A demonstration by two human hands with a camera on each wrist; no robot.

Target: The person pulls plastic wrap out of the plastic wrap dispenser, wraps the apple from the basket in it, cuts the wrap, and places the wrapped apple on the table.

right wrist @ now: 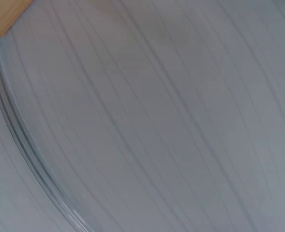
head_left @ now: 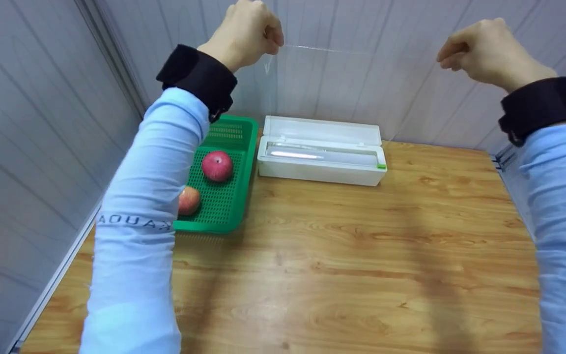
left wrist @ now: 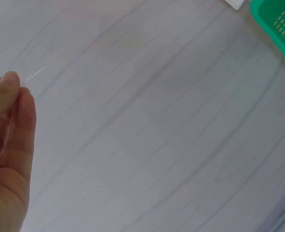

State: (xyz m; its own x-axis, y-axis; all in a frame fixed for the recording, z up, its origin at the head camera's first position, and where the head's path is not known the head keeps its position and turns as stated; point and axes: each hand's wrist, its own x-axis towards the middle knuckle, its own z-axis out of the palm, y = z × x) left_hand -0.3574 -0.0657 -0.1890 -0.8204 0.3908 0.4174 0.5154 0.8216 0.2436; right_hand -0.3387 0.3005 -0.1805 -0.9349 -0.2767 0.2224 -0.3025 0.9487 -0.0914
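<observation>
A clear sheet of cling film (head_left: 312, 48) is stretched between both raised hands, its top edge catching light; faint side edges run down toward the box. My left hand (head_left: 251, 34) pinches one corner between thumb and fingers, and a glint of film (left wrist: 36, 73) shows at those fingertips in the left wrist view. On the other side my right hand (head_left: 489, 51) pinches the opposite corner. Below them on the table stands a white cling film dispenser box (head_left: 320, 175), its lid (head_left: 322, 130) raised and the roll (head_left: 332, 155) inside. The right wrist view catches only a sliver of hand.
Left of the box sits a green basket (head_left: 237, 211) holding a red apple (head_left: 217, 166) and a paler apple (head_left: 189, 200), partly behind the left sleeve. A wooden tabletop (head_left: 322, 275) extends in front. Grey panelled walls (head_left: 32, 123) stand behind and at the left.
</observation>
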